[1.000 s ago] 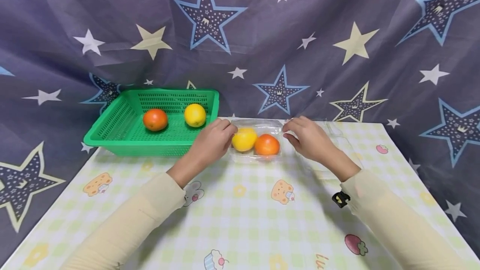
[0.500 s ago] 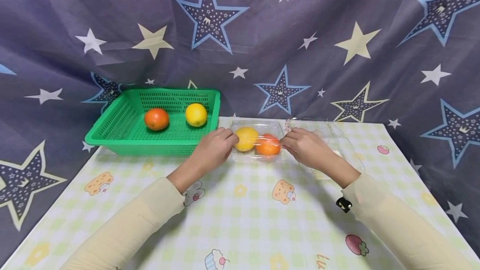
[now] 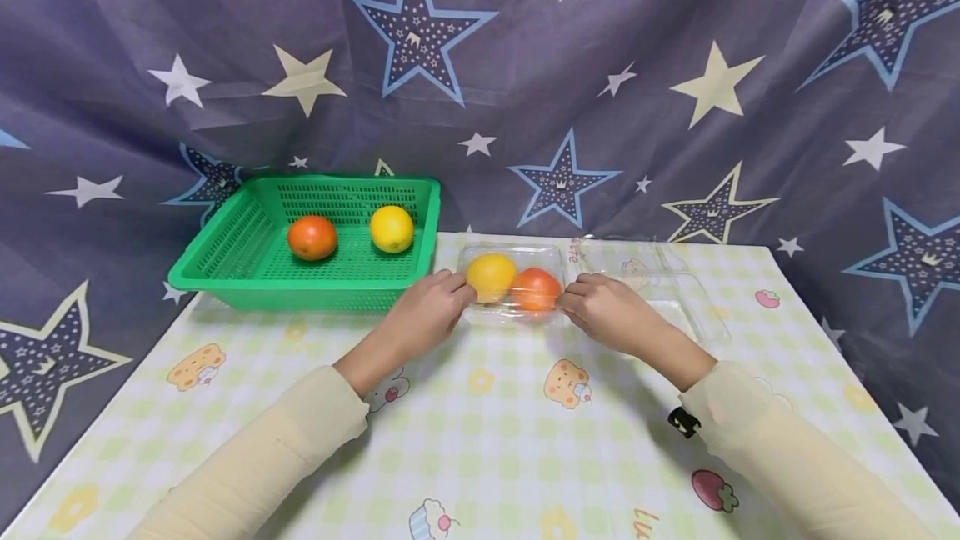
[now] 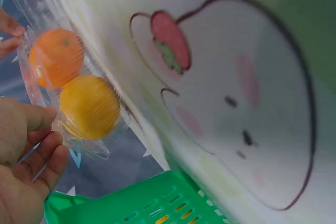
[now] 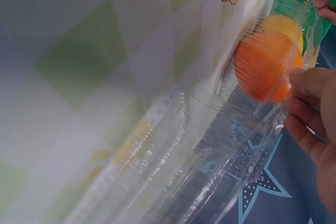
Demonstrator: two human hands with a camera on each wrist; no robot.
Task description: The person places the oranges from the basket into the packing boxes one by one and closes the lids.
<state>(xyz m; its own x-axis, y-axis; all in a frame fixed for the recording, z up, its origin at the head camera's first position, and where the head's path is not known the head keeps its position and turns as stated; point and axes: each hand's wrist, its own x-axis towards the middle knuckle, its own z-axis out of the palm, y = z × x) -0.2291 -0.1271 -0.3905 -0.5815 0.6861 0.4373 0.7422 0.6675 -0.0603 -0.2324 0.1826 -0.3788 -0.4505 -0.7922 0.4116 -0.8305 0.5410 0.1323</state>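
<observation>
A clear plastic box (image 3: 512, 317) near the back of the table contains a yellow fruit (image 3: 491, 276) on the left and an orange (image 3: 537, 290) on the right. Clear plastic stretches over both fruits between my hands. My left hand (image 3: 429, 313) pinches its left edge with thumb and fingers, as the left wrist view shows at the box's corner beside the yellow fruit (image 4: 90, 107). At the opposite side my right hand (image 3: 611, 315) pinches the right edge, close by the orange (image 5: 265, 66). The plastic's outline is faint.
A green basket (image 3: 300, 294) at the back left holds a reddish-orange fruit (image 3: 312, 237) and a yellow fruit (image 3: 392, 229). More clear plastic packaging (image 3: 693, 307) lies right of the box, partly behind my right hand. A star-patterned curtain (image 3: 480, 173) hangs behind the table.
Both hands have come toward me along the box's sides, drawing the clear plastic edge forward over the fruits. My right hand's fingers have closed on it. The basket has stayed put.
</observation>
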